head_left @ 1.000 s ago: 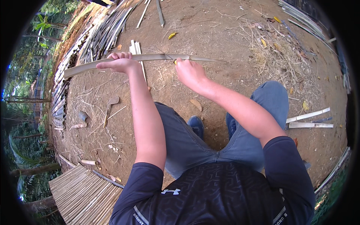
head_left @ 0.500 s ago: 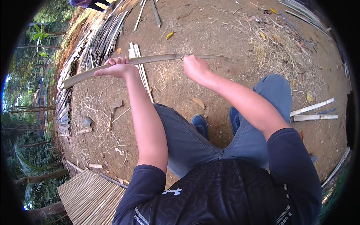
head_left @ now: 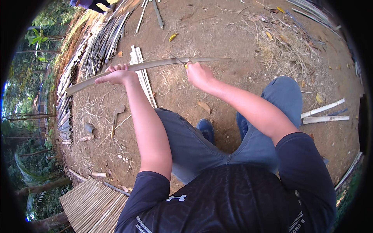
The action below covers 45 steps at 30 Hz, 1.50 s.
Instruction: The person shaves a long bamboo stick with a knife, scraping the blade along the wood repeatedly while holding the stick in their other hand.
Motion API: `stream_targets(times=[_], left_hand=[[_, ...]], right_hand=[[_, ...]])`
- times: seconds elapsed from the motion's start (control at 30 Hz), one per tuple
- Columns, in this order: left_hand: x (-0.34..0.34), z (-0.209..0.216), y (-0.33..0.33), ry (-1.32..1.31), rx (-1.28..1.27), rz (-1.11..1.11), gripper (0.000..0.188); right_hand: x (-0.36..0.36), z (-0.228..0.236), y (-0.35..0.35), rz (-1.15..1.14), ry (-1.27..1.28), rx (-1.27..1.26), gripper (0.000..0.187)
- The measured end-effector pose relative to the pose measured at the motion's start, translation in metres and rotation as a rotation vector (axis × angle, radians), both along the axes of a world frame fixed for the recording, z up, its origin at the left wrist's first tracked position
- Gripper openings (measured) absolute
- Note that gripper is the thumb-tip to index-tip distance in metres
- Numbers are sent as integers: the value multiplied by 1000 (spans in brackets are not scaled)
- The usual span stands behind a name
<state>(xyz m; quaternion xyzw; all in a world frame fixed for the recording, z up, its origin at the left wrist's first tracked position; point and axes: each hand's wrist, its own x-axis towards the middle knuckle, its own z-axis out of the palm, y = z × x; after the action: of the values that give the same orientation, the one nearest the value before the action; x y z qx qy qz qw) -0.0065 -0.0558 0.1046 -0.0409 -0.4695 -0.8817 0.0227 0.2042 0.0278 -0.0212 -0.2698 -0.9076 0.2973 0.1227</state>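
Observation:
A long, thin bamboo strip (head_left: pixel 161 63) stretches across in front of me, bowing slightly, its wide end at the left and its thin end at the right. My left hand (head_left: pixel 118 74) is closed around its left part, palm underneath and fingers over the far edge. Just below the strip, right of its middle, my right hand (head_left: pixel 200 74) grips a knife (head_left: pixel 174 56) with a yellowish handle. The thin dark blade slants up to the left across the strip. Whether its edge bites into the bamboo cannot be made out.
Pale split bamboo strips (head_left: pixel 145 87) lie beyond my left forearm. A hatchet-like tool (head_left: pixel 117 111) rests on the dirt at the left, near a cut bamboo piece (head_left: pixel 90 128). Stacked bamboo (head_left: pixel 103 48) lines the far left; a slatted mat (head_left: pixel 95 202) lies near left. A person (head_left: pixel 93 4) stands far off.
My right hand has shifted slightly left and nearer to me. The knife blade, barely visible before, now shows slanting across the strip. My left hand keeps its hold on the strip.

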Motion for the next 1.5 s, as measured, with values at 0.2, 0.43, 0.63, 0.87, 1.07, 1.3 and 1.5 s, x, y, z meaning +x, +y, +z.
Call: stream_targets(times=[0.2,0.43,0.63,0.87,1.07,1.3,1.5], left_hand=[[6,2,5,16,12,-31,71],[12,7,6,40,21,-30,71],[15,5,4,16,-23,-14,71],[10,4,4,-2,-27,-2,72],[2,-1,-8,61,10,-83,72],[6,5,2,-16,25,-77,73],[5,1,-10,14,46,-147,74]], right_hand=[[6,0,16,-66,-148,-79,17],[12,-17,23,-93,-121,-148,16],[17,-23,20,-136,-168,-242,18],[10,-39,24,-161,-159,-173,19],[4,-27,6,-106,-88,-118,21],[40,-73,65,-464,-391,-210,23],[20,-60,49,-524,-241,-404,25]])
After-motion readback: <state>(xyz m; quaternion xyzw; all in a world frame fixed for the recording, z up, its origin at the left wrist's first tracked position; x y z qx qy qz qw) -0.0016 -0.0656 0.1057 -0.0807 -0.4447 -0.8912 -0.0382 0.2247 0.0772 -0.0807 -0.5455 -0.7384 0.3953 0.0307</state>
